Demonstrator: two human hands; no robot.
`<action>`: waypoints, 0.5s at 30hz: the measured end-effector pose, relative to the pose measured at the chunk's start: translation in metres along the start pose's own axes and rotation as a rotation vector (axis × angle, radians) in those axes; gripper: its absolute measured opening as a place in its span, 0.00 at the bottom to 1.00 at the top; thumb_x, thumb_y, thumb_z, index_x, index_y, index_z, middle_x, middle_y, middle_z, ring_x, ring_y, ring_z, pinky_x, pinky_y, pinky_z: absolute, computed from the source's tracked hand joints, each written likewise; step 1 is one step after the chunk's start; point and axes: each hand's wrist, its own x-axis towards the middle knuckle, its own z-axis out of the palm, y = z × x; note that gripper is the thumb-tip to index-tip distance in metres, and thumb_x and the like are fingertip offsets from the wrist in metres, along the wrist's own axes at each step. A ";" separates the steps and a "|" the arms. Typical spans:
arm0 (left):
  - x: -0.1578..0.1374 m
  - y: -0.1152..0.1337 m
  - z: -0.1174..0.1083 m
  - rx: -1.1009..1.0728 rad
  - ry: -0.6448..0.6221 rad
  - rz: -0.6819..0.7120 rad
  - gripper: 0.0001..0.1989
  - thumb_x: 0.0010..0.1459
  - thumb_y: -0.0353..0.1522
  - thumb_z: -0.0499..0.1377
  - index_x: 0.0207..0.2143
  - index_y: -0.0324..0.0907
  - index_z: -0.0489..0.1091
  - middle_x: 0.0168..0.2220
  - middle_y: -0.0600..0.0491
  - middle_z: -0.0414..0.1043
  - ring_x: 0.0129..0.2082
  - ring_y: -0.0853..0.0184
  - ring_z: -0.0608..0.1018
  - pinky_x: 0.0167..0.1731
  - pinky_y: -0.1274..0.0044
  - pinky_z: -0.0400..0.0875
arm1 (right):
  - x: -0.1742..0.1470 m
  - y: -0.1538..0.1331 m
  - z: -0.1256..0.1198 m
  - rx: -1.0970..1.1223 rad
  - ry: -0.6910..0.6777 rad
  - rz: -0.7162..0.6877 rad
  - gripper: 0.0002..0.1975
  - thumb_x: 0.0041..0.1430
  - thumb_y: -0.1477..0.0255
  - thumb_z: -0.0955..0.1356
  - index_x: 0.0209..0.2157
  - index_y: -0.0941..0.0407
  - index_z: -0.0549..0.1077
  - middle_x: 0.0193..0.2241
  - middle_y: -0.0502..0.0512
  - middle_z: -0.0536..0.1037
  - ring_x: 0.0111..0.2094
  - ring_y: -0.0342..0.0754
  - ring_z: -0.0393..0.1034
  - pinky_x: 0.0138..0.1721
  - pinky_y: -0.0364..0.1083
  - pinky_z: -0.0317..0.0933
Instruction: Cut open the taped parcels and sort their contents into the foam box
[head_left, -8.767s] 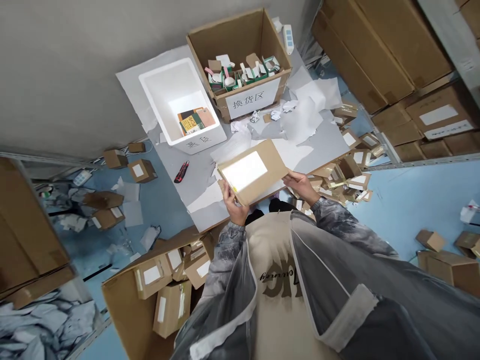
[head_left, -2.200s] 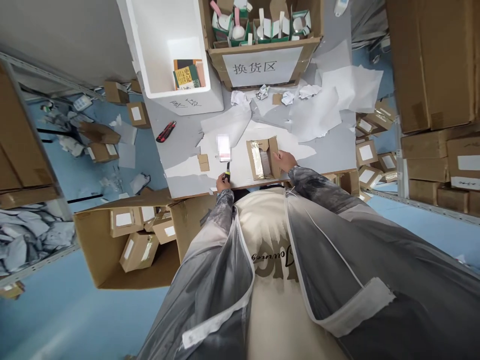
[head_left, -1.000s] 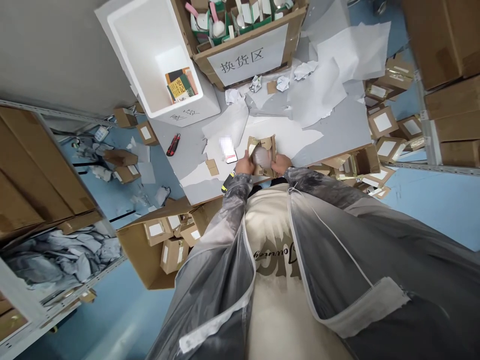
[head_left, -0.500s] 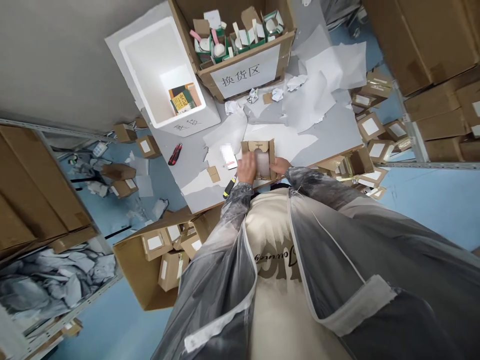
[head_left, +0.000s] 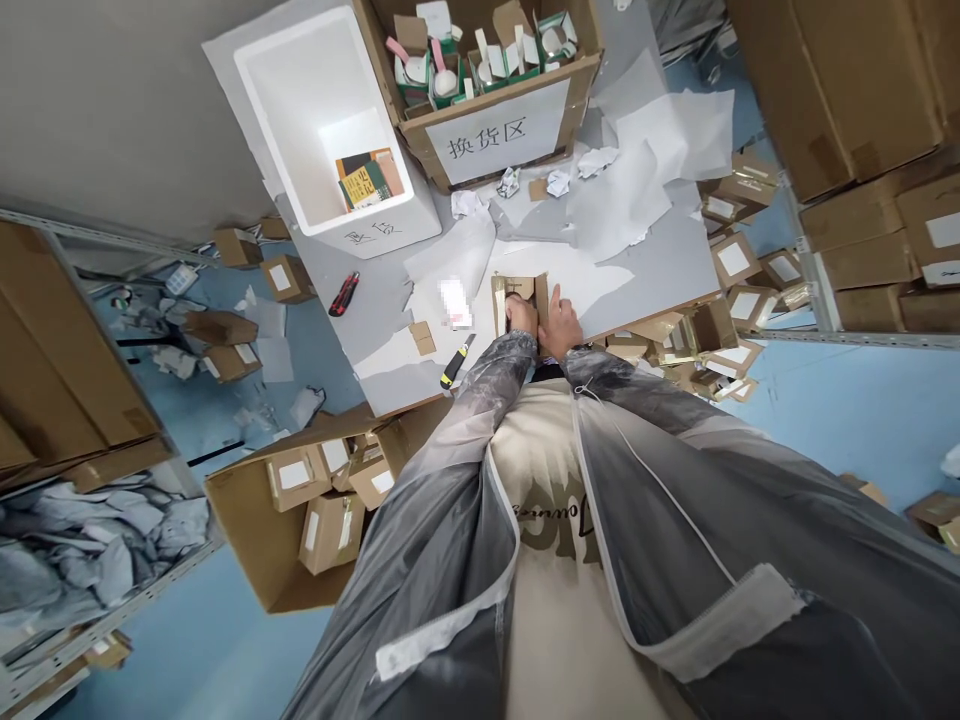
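Note:
A small opened cardboard box point(head_left: 517, 291) lies on white paper at the near edge of the grey table point(head_left: 675, 262). My left hand point(head_left: 520, 315) reaches into the box, fingers curled over its contents, which are hidden. My right hand point(head_left: 561, 322) presses against the box's right side. A yellow-and-black utility knife point(head_left: 456, 362) lies on the table left of my hands, beside a blurred label point(head_left: 454, 302) and a small cardboard scrap point(head_left: 422, 338).
A white foam box point(head_left: 307, 90) holding books and a labelled carton point(head_left: 498, 140) of small items stand at the table's far side. A red cutter point(head_left: 343, 294) lies left. Loose white paper point(head_left: 637, 180) covers the table. Parcels fill an open carton point(head_left: 247, 540) on the blue floor and lie scattered around.
The flat parcel I held up has since been opened on the table. My left hand let go of the yellow knife and moved into the box. The view has shifted slightly.

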 end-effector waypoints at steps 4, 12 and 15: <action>-0.013 -0.017 -0.021 0.119 -0.001 -0.022 0.31 0.86 0.36 0.48 0.77 0.27 0.74 0.70 0.20 0.77 0.78 0.29 0.69 0.76 0.34 0.61 | -0.005 -0.005 -0.005 -0.063 0.037 -0.485 0.38 0.86 0.74 0.57 0.91 0.58 0.59 0.89 0.65 0.62 0.93 0.65 0.46 0.94 0.71 0.37; -0.084 -0.060 -0.069 0.106 0.024 -0.030 0.35 0.80 0.30 0.55 0.84 0.28 0.68 0.84 0.23 0.64 0.91 0.36 0.55 0.89 0.38 0.44 | 0.051 -0.038 0.004 -0.248 -0.135 -0.406 0.33 0.78 0.70 0.73 0.79 0.66 0.76 0.74 0.79 0.78 0.80 0.77 0.66 0.88 0.74 0.53; -0.090 -0.058 -0.060 0.088 0.040 -0.068 0.40 0.78 0.31 0.60 0.87 0.27 0.62 0.88 0.24 0.57 0.93 0.36 0.52 0.90 0.37 0.38 | 0.067 -0.062 0.006 -0.290 -0.063 -0.343 0.40 0.82 0.71 0.70 0.89 0.62 0.61 0.84 0.80 0.64 0.74 0.75 0.72 0.80 0.71 0.66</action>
